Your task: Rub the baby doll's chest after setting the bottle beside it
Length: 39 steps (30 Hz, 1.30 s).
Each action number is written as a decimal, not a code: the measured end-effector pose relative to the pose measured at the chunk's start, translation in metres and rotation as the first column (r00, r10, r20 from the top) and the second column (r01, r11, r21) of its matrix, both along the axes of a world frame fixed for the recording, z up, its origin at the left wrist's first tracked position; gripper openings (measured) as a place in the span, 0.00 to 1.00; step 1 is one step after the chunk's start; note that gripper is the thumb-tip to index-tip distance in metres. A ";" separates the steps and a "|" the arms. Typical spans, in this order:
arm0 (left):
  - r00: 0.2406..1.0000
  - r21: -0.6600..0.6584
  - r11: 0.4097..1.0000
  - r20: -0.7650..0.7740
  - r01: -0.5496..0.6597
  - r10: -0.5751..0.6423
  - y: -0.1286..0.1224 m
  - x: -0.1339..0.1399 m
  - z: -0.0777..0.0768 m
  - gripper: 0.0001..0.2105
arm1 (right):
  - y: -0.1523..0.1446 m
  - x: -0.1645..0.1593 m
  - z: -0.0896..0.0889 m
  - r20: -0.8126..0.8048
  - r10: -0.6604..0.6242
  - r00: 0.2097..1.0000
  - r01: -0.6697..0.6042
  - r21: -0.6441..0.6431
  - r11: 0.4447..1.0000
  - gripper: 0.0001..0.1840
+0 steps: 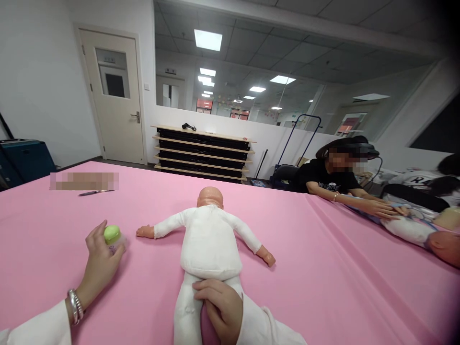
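A baby doll (pixel 212 244) lies on the pink-covered table in front of me, its arms spread and its soft body white. Its head points away from me, with the face out of sight. My right hand (pixel 224 306) rests on the doll's upper leg just below the trunk, fingers curled around the white cloth; that leg is mostly hidden behind my hand and sleeve. To the left of the doll, my left hand (pixel 102 256) is closed around a small clear bottle with a green cap (pixel 112 234), which appears to stand upright on the table.
The pink cloth (pixel 305 287) has folds on the right. A pen (pixel 95 192) lies at the far left near a blurred patch. Across the table at right, a person (pixel 338 177) in black handles another doll (pixel 409 231). Stacked boards (pixel 203 153) stand behind.
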<state>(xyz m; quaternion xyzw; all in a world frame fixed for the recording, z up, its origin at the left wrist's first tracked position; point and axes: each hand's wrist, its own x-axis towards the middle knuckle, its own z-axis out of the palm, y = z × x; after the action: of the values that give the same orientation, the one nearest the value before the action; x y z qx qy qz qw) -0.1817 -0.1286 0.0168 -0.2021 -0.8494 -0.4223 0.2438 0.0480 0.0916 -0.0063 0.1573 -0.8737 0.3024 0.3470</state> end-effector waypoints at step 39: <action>0.987 0.082 0.997 0.161 0.010 -0.023 -0.001 0.003 0.006 0.38 | 0.026 0.037 -0.013 0.062 -0.081 0.995 0.075 0.099 0.992 0.17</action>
<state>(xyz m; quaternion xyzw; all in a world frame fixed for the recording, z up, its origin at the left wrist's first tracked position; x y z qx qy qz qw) -0.1786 -0.1291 0.0225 -0.1641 -0.8468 -0.4734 0.1783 0.0854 0.1179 -0.0195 0.1295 -0.9037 0.2513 0.3217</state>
